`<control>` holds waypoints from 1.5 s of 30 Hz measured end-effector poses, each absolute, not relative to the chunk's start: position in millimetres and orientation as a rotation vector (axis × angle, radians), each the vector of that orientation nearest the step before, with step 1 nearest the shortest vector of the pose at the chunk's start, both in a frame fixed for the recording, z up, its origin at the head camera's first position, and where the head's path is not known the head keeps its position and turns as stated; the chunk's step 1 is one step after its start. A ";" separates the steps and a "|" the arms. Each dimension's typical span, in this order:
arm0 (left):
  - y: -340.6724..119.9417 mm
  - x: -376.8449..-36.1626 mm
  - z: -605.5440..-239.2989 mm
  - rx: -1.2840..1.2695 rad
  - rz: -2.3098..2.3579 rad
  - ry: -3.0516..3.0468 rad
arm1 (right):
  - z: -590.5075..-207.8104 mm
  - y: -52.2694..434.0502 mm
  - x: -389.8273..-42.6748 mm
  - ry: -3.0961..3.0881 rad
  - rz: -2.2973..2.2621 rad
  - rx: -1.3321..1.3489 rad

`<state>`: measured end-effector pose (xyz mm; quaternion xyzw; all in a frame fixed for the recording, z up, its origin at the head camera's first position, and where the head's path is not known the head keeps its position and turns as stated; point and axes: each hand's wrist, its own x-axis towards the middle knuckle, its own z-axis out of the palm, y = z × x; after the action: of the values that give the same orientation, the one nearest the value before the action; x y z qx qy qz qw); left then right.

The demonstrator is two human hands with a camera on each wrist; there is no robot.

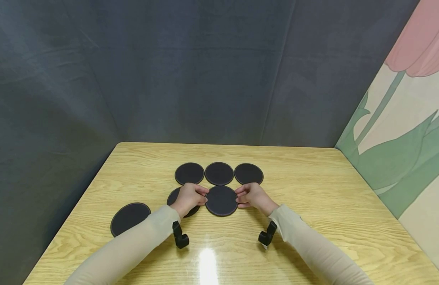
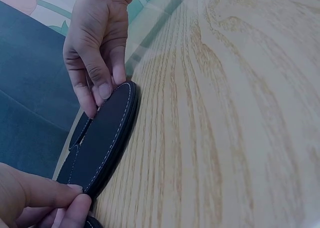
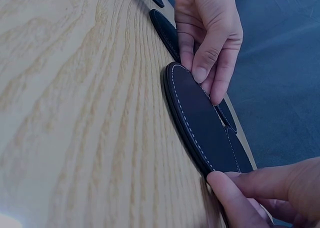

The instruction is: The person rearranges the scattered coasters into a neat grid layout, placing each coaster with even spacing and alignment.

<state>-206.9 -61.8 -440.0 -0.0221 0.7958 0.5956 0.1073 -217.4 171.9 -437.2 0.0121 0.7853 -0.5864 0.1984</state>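
Observation:
A round black coaster (image 1: pixel 221 200) with pale edge stitching lies between both hands at the middle of the table. My left hand (image 1: pixel 188 198) pinches its left rim, thumb and fingers bent. On the opposite rim my right hand (image 1: pixel 256 196) does the same. In the left wrist view the coaster's edge (image 2: pixel 131 113) looks layered; I cannot tell whether more than one is stacked. Partly hidden beneath my left hand is another coaster (image 1: pixel 173 196). Directly behind, three coasters form a row: left (image 1: pixel 189 173), middle (image 1: pixel 219 173) and right (image 1: pixel 249 173).
Apart from the others, one coaster (image 1: pixel 129 218) lies at the left, partly covered by my left forearm. The wooden table (image 1: pixel 326 186) ends at a dark curtain (image 1: pixel 219 79) behind. A flower-patterned cloth (image 1: pixel 412 166) borders the right side.

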 end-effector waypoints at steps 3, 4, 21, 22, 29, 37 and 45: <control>-62.2 -206.8 -439.5 -0.049 1.747 2.339 | -437.2 172.0 -217.7 2.198 -1.643 0.049; -62.4 -206.8 -439.4 -0.046 1.743 2.339 | -437.2 171.9 -217.8 2.198 -1.643 0.050; -64.6 -207.8 -439.0 -0.022 1.722 2.343 | -438.0 169.1 -219.0 2.252 -1.599 0.072; -64.6 -207.8 -438.7 -0.023 1.723 2.342 | -437.6 169.0 -219.1 2.254 -1.595 0.072; -64.5 -207.5 -437.8 -0.016 1.719 2.342 | -436.3 168.9 -217.9 2.263 -1.578 0.055; -65.5 -208.3 -438.9 -0.003 1.709 2.345 | -437.7 168.9 -220.1 2.273 -1.554 0.057; -65.1 -209.1 -440.0 -0.008 1.689 2.346 | -440.2 168.7 -221.3 2.282 -1.560 0.059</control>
<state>-209.1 -65.1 -440.0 -0.0026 0.8051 0.5798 0.1250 -221.3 168.7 -440.2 0.0211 0.8106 -0.5544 0.1873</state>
